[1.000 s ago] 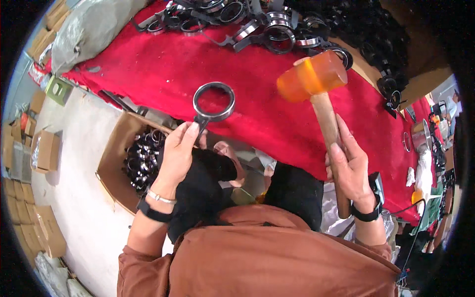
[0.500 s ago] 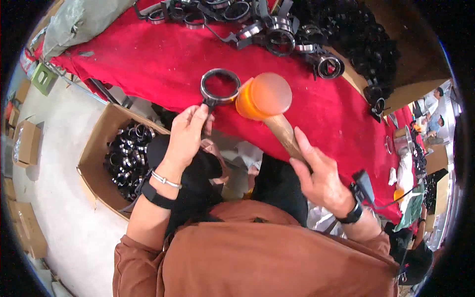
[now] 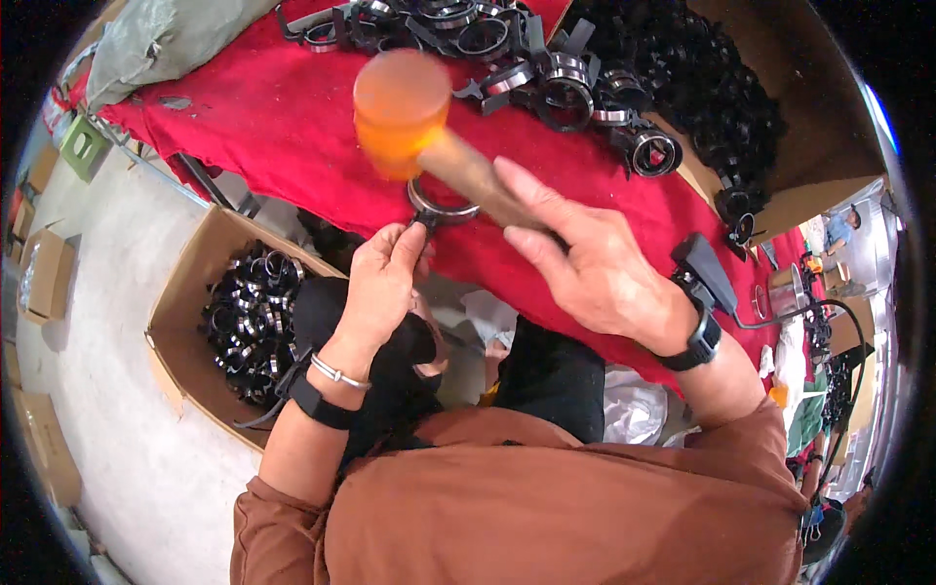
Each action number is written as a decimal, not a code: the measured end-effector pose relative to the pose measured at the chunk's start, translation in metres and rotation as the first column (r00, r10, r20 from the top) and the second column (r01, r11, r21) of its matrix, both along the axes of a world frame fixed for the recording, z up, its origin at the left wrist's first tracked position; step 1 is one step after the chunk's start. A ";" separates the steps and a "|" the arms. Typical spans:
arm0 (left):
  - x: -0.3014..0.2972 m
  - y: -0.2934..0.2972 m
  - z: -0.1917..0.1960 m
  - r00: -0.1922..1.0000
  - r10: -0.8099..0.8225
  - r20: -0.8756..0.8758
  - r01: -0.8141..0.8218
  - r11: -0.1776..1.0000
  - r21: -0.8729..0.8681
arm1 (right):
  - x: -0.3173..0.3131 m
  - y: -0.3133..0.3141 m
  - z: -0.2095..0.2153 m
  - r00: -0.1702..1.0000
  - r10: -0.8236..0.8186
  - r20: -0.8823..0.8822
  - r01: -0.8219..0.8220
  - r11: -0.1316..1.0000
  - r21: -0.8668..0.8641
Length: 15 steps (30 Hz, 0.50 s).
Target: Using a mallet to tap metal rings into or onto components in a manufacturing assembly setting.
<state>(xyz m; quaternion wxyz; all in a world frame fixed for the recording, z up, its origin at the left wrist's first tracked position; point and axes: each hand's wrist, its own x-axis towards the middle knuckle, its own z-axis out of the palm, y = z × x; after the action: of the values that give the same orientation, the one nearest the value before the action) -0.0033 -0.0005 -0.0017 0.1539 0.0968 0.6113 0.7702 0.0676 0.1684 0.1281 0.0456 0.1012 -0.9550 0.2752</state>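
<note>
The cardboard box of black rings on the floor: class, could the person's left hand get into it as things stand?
Probably yes: the cardboard box is open-topped beside the left hand, nothing covering it, but that hand first must release the metal ring.

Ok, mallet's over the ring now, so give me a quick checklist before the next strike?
1. Left hand grips the metal ring at its near edge: ok.
2. Right hand wrapped on the wooden handle of the orange mallet: ok.
3. Ring rests on the red cloth: ok.
4. Mallet head lined up over the ring: cannot tell, blurred.
5. Left fingertips away from the strike spot: not ok, very close.
6. Cardboard box of rings set off to the left: ok.
</note>
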 end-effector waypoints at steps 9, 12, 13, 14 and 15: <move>0.000 -0.011 0.006 0.994 -0.092 0.064 0.097 0.992 -0.077 | -0.022 0.027 -0.029 0.978 0.010 -0.209 0.026 0.985 0.170; -0.001 -0.013 -0.001 0.997 -0.079 -0.025 0.076 0.992 -0.099 | -0.030 0.020 -0.016 0.965 0.067 -0.254 -0.027 0.987 0.161; -0.001 -0.012 -0.003 0.997 -0.076 -0.023 0.074 0.992 -0.103 | -0.030 0.014 -0.011 0.965 0.069 -0.253 -0.030 0.987 0.156; 0.000 -0.012 -0.004 0.998 -0.052 -0.028 0.049 0.995 -0.084 | -0.029 0.008 -0.007 0.937 0.094 -0.337 -0.073 0.995 0.073; 0.000 -0.011 -0.003 0.999 -0.033 -0.037 0.031 0.998 -0.063 | -0.026 0.003 -0.006 0.899 0.104 -0.424 -0.117 0.993 -0.005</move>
<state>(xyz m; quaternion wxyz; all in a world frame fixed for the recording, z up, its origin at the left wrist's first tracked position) -0.0031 -0.0118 -0.0045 0.1574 0.1166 0.6361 0.7463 0.0416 0.1717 0.1225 0.2374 0.2119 -0.9108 0.2631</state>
